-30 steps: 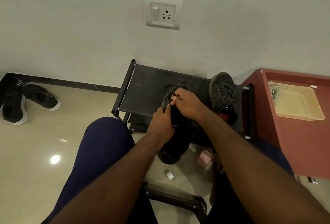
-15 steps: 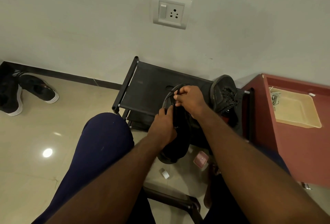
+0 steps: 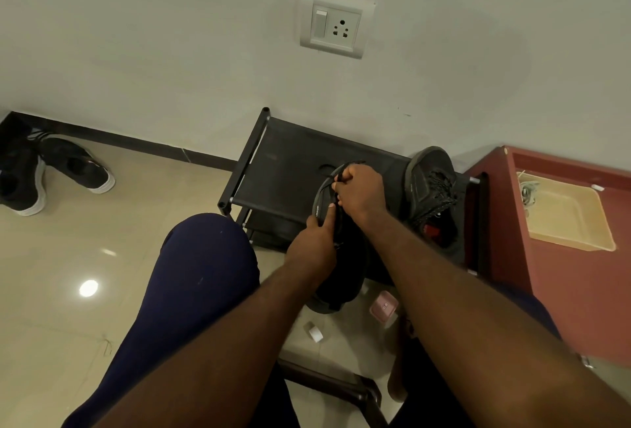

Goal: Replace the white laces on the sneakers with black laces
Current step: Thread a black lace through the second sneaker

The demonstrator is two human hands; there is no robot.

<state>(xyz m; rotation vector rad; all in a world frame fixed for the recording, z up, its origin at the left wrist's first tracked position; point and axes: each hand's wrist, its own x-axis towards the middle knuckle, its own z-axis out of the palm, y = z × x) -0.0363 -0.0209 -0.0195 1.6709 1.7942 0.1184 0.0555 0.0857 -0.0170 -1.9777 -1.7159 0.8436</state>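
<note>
A black sneaker (image 3: 345, 277) is held upright in front of me, above the floor, its toe pointing down. My left hand (image 3: 312, 246) grips its side near the collar. My right hand (image 3: 362, 190) pinches a black lace (image 3: 336, 173) at the top of the shoe. A second black sneaker (image 3: 432, 188) with black laces leans on the right end of the black shoe rack (image 3: 283, 168). White laces (image 3: 527, 188) lie in the beige tray (image 3: 573, 219).
The beige tray sits on a red cabinet (image 3: 580, 277) at the right. Two black sneakers with white soles (image 3: 78, 168) lie on the tiled floor at the far left. A pink box (image 3: 384, 306) and a small white piece (image 3: 314, 330) lie on the floor under my arms.
The view has tilted slightly down and left. My right hand has pulled the lace a little higher at the top of the shoe; my left hand keeps its grip.
</note>
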